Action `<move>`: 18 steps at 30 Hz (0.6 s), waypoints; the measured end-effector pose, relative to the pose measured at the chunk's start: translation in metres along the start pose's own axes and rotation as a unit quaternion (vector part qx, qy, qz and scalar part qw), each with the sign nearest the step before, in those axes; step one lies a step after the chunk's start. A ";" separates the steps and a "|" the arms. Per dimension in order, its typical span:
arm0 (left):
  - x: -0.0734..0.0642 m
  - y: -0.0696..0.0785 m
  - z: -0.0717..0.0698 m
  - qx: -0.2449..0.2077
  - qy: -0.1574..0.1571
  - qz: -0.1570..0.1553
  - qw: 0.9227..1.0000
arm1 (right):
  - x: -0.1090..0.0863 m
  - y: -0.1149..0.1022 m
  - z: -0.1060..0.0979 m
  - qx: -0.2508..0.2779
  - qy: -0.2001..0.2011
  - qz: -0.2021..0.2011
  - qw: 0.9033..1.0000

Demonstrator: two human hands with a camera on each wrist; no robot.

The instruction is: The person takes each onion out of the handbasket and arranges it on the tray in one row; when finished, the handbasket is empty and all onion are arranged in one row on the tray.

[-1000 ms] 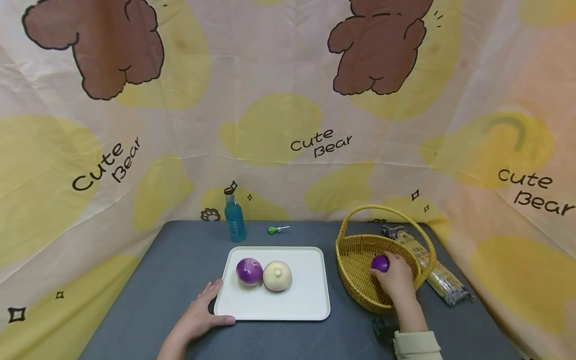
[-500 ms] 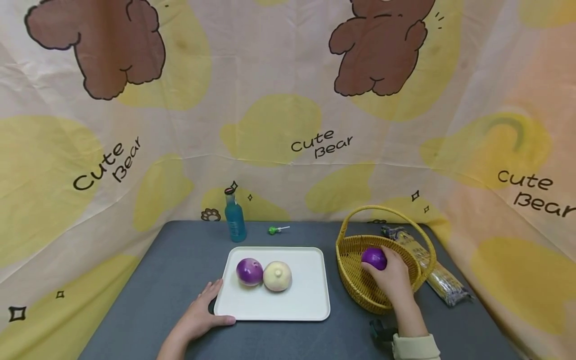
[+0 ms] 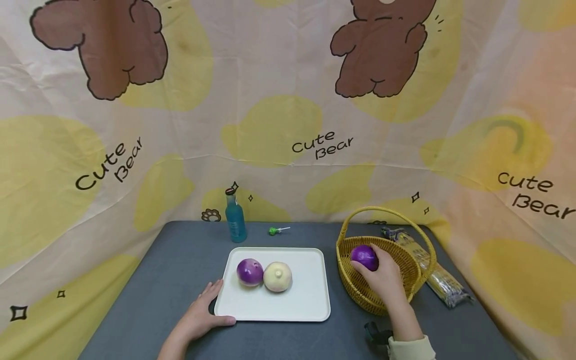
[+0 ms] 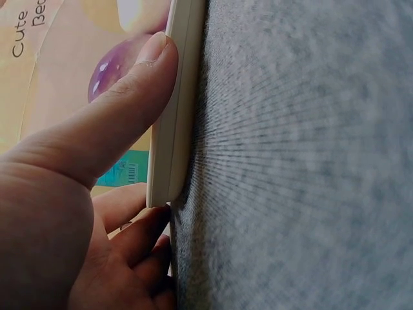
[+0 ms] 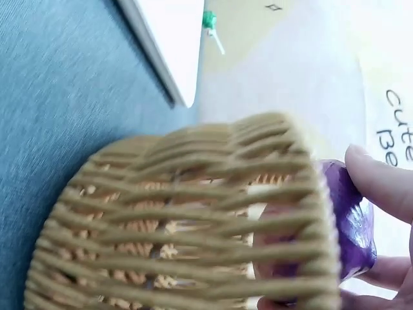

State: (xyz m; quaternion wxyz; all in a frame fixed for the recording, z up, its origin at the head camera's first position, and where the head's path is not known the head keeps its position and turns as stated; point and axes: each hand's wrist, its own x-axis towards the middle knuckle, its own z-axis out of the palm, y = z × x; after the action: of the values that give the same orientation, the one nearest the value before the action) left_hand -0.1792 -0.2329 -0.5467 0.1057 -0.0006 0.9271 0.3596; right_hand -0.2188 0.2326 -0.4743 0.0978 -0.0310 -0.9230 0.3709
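Note:
My right hand [image 3: 386, 275] pinches a glossy purple onion [image 3: 364, 257] between thumb and fingers, above the inside of a yellow wicker basket [image 3: 360, 295]. In the right wrist view, the woven wall [image 5: 193, 219] partly hides the onion [image 5: 352, 223]. On the left, my left hand [image 3: 200, 311] touches the corner of a white tray [image 3: 301, 305], fingers along its left edge and thumb [image 4: 151, 64] against its front edge. A purple-and-white onion [image 3: 249, 272] and a pale round onion-like vegetable [image 3: 277, 276] lie side by side on the tray.
Behind the tray stand a blue bottle [image 3: 235, 220] and a small green lollipop [image 3: 273, 231]. A long shiny packet [image 3: 443, 280] lies right of the basket, whose tall handle [image 3: 387, 210] arches overhead. A patterned cloth hangs behind the table.
My right hand has lifted the purple onion and moved it left within the basket area, showing more of it. The left hand and the tray have stayed in place.

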 end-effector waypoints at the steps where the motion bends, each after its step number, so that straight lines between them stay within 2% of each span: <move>1: 0.000 0.000 0.000 0.001 0.000 0.000 1.000 | -0.001 -0.002 0.000 0.001 0.000 -0.002 1.000; 18: 0.001 -0.002 0.001 0.003 -0.001 -0.002 1.000 | -0.005 -0.031 0.015 0.031 0.007 -0.036 0.999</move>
State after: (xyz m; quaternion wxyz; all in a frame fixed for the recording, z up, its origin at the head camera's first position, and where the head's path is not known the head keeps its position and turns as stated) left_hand -0.1802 -0.2338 -0.5491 0.1075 -0.0019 0.9280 0.3568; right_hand -0.2169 0.1988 -0.4643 0.1182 0.0029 -0.9110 0.3951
